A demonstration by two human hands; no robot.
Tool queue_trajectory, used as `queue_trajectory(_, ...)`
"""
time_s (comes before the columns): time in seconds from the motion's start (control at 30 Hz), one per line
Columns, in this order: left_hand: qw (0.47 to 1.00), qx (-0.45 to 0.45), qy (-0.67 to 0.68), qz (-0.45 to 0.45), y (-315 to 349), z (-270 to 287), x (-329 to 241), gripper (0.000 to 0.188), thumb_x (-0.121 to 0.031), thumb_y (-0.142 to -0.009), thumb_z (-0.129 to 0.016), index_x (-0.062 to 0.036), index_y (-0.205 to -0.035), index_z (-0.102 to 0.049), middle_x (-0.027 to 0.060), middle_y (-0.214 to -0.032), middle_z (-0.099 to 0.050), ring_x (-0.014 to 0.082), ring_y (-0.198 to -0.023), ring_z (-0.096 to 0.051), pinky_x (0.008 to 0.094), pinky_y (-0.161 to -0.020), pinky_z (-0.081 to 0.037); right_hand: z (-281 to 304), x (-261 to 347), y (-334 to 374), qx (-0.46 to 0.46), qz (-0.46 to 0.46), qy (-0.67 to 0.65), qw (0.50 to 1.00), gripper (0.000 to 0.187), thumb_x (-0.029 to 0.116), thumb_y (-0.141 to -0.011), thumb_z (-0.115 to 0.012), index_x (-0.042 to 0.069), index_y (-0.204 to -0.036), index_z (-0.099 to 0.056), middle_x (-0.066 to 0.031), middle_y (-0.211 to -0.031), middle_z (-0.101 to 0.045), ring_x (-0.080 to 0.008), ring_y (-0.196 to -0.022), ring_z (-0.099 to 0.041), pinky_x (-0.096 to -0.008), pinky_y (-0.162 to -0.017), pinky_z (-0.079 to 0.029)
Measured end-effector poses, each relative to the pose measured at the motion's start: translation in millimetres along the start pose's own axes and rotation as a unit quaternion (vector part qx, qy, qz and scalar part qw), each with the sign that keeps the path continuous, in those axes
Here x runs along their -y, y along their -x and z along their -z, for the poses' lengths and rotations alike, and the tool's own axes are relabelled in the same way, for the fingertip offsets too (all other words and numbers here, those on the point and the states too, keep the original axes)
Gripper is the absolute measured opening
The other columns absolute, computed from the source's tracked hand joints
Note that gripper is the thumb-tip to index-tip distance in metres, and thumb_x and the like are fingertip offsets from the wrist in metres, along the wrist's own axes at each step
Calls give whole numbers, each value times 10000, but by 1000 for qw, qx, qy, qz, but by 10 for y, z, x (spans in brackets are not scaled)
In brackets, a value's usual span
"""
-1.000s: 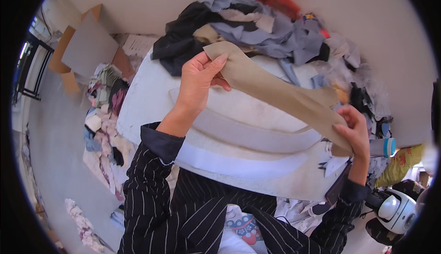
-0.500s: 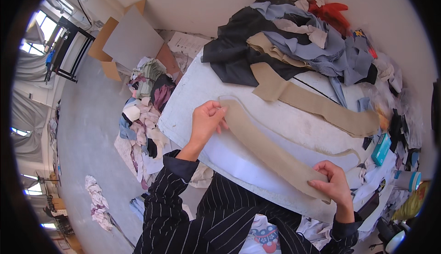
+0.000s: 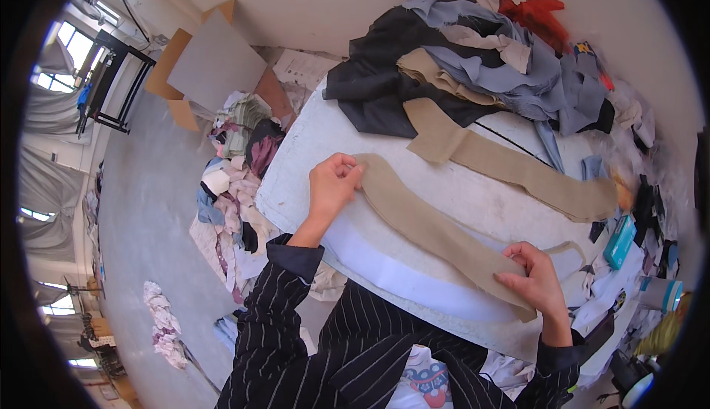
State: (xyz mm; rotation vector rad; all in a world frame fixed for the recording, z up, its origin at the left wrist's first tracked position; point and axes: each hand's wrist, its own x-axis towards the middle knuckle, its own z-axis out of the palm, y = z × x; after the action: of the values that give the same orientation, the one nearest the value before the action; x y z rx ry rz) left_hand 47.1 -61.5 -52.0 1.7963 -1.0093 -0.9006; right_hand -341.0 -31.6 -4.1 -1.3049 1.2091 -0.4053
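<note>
A long, curved strip of beige fabric (image 3: 433, 233) stretches between my two hands, low over the table (image 3: 296, 161). My left hand (image 3: 333, 187) pinches its far left end between thumb and fingers. Near the other end, my right hand (image 3: 534, 279) grips the strip with the thumb on top. Under it lies a white strip (image 3: 392, 274), showing along the near side. Another beige edge (image 3: 568, 248) curves out beyond my right fingers, and the strip hides most of what lies below.
Stacked beige strips (image 3: 525, 168) lie farther back, beside a heap of black and grey-blue cloth (image 3: 503, 61). A teal box (image 3: 620, 242) and scraps crowd the right side. Fabric scraps (image 3: 229, 209) are piled on the floor at left, near a cardboard box (image 3: 214, 61).
The beige strip has shifted away from me and now covers most of the beige-edged layer behind it. More of the white strip shows on the near side. Both hands keep their hold.
</note>
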Motion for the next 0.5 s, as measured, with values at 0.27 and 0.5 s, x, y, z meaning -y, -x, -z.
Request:
queue_trajectory(0.27,911,-39,-288,-292,124,-136,-233,382,-171,-879,-664,-110,-1251,-605,140,-1317,-562,300,-1194,-532,464,-990,-420,-7,60,-48,7,12,16,1000,300,51,-759,-754,34,-1013,-596,-21,-774,-658,-65,-710,-557,-232,-656,-460)
queue_trajectory(0.5,827,133,-420,-349,149,-371,-107,501,-389,-980,-497,-147,-1418,-515,161,-1571,-301,352,-1478,-201,566,-1181,-84,24,99,-13,-41,49,118,991,368,76,-736,-747,44,-1075,-607,-67,-737,-608,-175,-670,-568,-289,-650,-462)
